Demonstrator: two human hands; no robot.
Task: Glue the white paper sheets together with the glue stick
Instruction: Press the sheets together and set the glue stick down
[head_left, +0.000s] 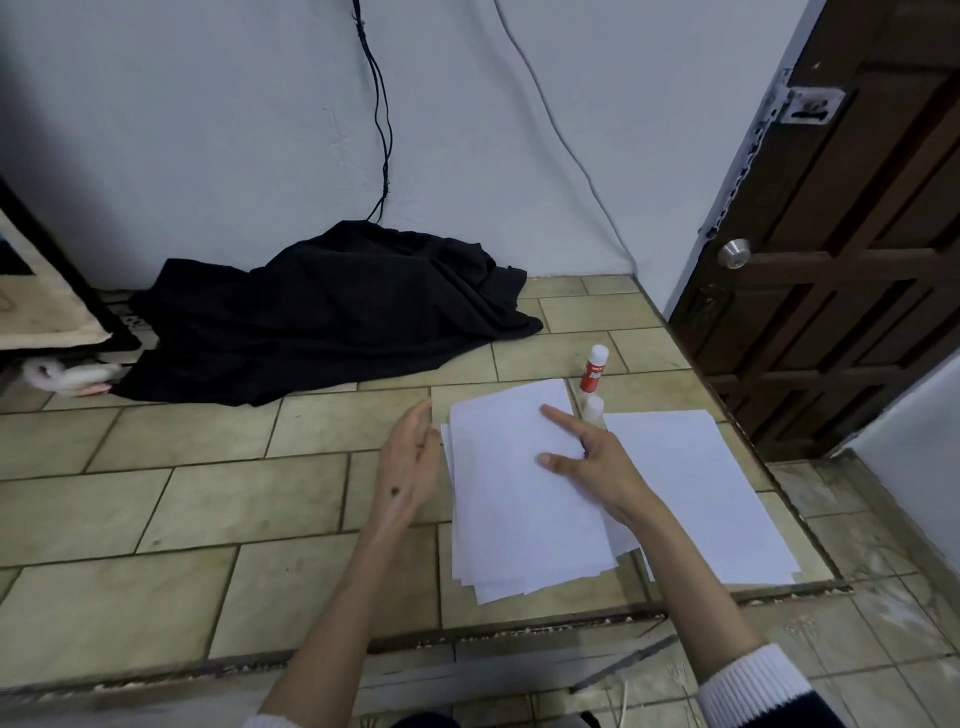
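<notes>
Head view: right hand (597, 467) lies flat on the paper stack (519, 499), fingers straight, pressing and gripping nothing. Left hand (410, 457) is released, fingers relaxed, edge-on just left of the stack, apparently touching its left edge; can't confirm contact. Stack is loosely fanned, corners out of line at the near end. A second sheet (701, 493) lies flat just right of the right hand, partly under the stack. Glue stick (594, 370) stands upright beyond the right fingertips, cap on; a second white cylinder (594, 408), maybe a loose cap or another stick, sits between it and the hand. Step looks like squaring or pressing the sheets, glue untouched. Next move likely needs the right hand to lift off, reach forward for the stick and uncap it, left hand steadying the paper. Surface is a tiled floor (208, 493), beige, raised one step. Black cloth (322, 317) heaped well beyond the left hand at the wall, cables (382, 130) above it, brown door (841, 260) far right.
</notes>
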